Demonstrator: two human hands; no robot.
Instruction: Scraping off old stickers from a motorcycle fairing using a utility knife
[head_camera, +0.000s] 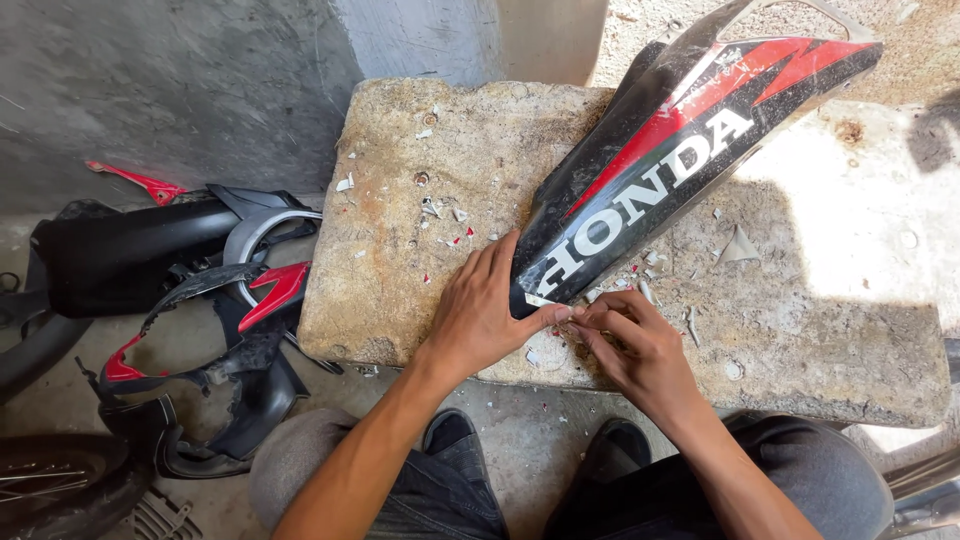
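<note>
Black-red fairing panel (690, 140) top cut off; left hand (480, 315) steadies; right hand (640, 345) fingers pinch sticker edge, barely visible.

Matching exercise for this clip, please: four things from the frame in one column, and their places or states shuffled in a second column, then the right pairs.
Things:
1. left hand
2. right hand
3. black and red fairing panel
4. pile of black and red body parts

Places or states:
A. on the floor beside the slab, at the left
B. lying slantwise across the stone slab
C. flat against the panel's lower end, steadying it
D. fingertips pinched at the panel's lower tip

Pairs: 1-C, 2-D, 3-B, 4-A
</note>
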